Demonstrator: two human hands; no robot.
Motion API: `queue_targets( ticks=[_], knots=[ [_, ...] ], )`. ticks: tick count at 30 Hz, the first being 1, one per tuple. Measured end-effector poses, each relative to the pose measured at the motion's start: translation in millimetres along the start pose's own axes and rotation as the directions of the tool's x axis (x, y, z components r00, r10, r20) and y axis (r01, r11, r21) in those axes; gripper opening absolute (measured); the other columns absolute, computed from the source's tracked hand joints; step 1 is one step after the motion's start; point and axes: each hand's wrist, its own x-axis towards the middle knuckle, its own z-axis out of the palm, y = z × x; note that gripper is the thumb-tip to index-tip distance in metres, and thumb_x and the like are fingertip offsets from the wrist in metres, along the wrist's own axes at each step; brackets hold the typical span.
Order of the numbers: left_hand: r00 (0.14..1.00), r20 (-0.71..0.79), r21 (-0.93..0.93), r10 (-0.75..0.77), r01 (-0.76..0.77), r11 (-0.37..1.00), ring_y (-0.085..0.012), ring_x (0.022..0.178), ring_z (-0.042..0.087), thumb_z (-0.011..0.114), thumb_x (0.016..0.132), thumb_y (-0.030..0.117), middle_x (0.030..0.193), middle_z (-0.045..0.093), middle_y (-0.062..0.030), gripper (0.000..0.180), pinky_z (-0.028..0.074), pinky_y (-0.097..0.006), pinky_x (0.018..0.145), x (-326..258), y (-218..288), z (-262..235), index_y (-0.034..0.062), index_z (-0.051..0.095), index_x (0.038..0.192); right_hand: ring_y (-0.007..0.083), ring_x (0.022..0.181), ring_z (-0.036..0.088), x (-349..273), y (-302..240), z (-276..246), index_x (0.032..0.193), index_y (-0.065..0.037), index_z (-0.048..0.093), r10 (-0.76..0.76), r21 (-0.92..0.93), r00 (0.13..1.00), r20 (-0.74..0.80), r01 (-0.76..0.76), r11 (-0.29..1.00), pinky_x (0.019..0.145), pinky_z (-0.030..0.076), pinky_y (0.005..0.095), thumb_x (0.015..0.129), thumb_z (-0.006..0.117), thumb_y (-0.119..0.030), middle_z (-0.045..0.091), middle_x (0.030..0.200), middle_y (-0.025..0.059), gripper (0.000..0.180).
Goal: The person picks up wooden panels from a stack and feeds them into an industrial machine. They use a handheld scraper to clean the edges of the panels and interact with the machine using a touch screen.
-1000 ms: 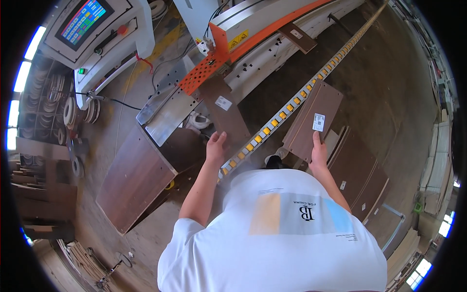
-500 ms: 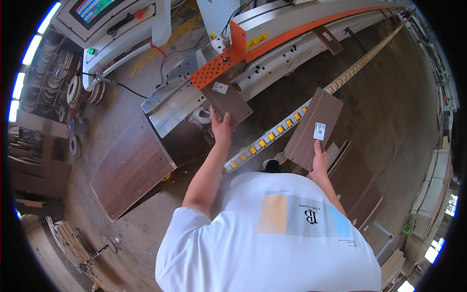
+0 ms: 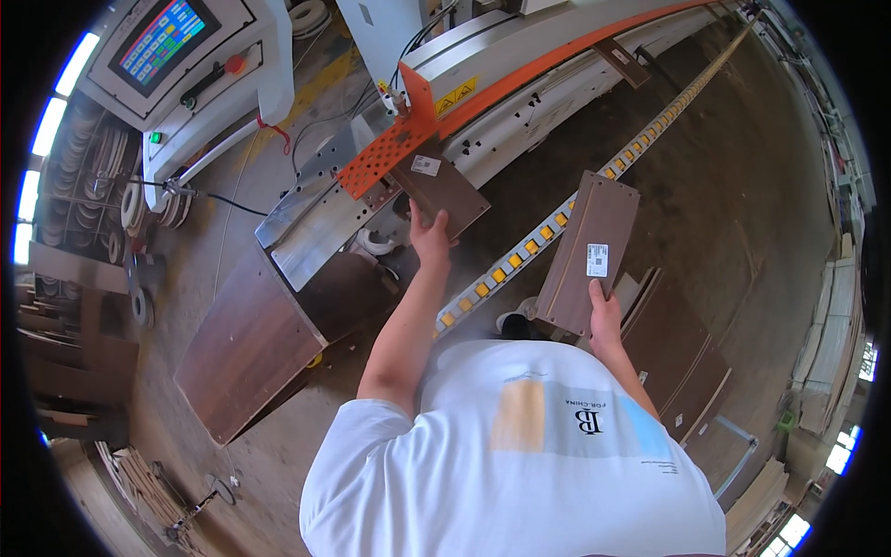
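My left hand [image 3: 431, 238] is closed on the near edge of a brown board [image 3: 453, 198] with a white label. That board lies along the machine, its far left part reaching the perforated orange plate [image 3: 385, 156]. Lower right, my right hand [image 3: 605, 316] grips a second brown board [image 3: 591, 218] at its near end, thumb on top just below a white label. This board is held up in the air, tilted, over the strip of yellow rollers. The fingers beneath both boards are mostly hidden.
A roller strip [image 3: 513, 262] runs diagonally from my body to the far right. Left stand a control panel [image 3: 165, 46] and a metal feed table [image 3: 320, 243], with a large brown panel [image 3: 246, 357] below. Another board [image 3: 622, 61] sits farther along the machine. Brown panels [image 3: 673, 362] lie at right.
The view has shifted a little. The board in my left hand has moved slightly right along the machine, away from the orange plate's end. The right-hand board has turned more upright.
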Motion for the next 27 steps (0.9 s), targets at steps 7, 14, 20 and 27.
queue_targets(
  ticks=[7, 14, 20, 27],
  knots=[
    [0.997, 0.066, 0.010, 0.039, -0.040, 0.999, -0.0156, 0.070, 0.064, 0.069, 0.093, 0.014, 0.092, 0.067, -0.0033, 0.082, 0.053, -0.031, 0.050, 14, -3, 60, 0.0308, 0.025, 0.160, 0.0246, 0.118, 0.058, -12, 0, -7, 0.135, 0.003, 0.055, -0.031, -0.058, 1.000, 0.000, 0.031, 0.998, 0.105, 0.042, 0.0362, 0.100, 0.061, -0.035, 0.063, 0.129, 0.0154, 0.052],
    [0.862, 0.486, 0.606, -0.148, -0.210, 0.767, -0.0132, 0.078, 0.063, 0.069, 0.094, 0.025, 0.097, 0.066, -0.0050, 0.062, 0.053, -0.028, 0.061, 19, 1, 52, 0.0074, 0.045, 0.148, 0.0220, 0.111, 0.061, -25, -8, -4, 0.131, 0.004, 0.056, -0.078, -0.059, 0.997, 0.023, 0.079, 0.995, 0.100, 0.045, 0.0349, 0.096, 0.068, -0.031, 0.065, 0.123, 0.0140, 0.051],
    [0.368, 0.836, 0.494, -0.406, -0.187, 0.849, -0.0197, 0.106, 0.063, 0.066, 0.097, 0.038, 0.120, 0.067, -0.0109, 0.057, 0.053, -0.033, 0.087, -132, 19, 36, 0.0045, 0.053, 0.142, 0.0202, 0.109, 0.061, -34, -16, 7, 0.128, 0.003, 0.058, -0.150, -0.011, 0.989, -0.014, 0.150, 0.989, 0.098, 0.046, 0.0336, 0.095, 0.067, -0.031, 0.065, 0.120, 0.0133, 0.048],
    [0.459, 0.687, 0.707, -0.564, -0.242, 0.664, -0.0214, 0.107, 0.063, 0.062, 0.101, 0.026, 0.120, 0.067, -0.0117, 0.045, 0.050, -0.035, 0.098, -163, 56, 24, 0.0035, 0.055, 0.139, 0.0182, 0.102, 0.060, -22, 11, 18, 0.115, 0.002, 0.064, -0.123, 0.096, 0.990, -0.063, 0.128, 0.987, 0.092, 0.046, 0.0320, 0.101, 0.059, -0.042, 0.067, 0.112, 0.0110, 0.046]
  ],
)
